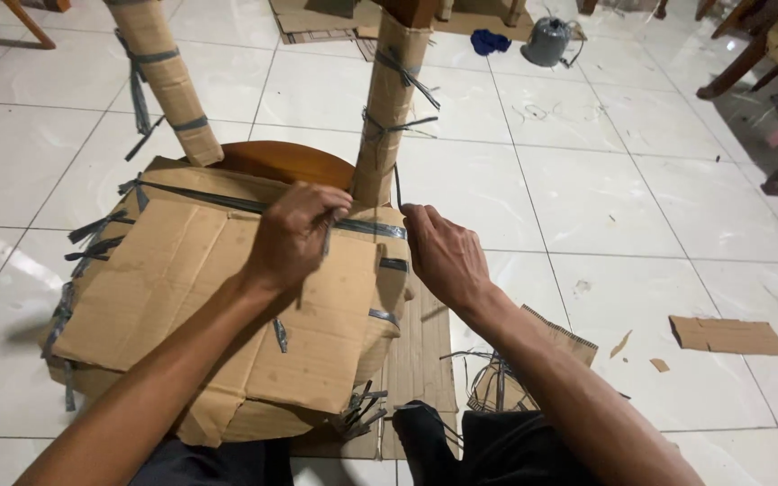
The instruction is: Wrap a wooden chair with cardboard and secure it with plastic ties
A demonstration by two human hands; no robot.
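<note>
both hands pinch the thin grey strap (366, 227) just beside the wrapped chair leg (389, 108), left hand (294, 238) and right hand (443, 252) gripping its ends; it looks light, limp, slippery.

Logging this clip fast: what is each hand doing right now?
Left hand: closed, pinching the grey strap.
Right hand: closed, pinching the strap end.
</note>
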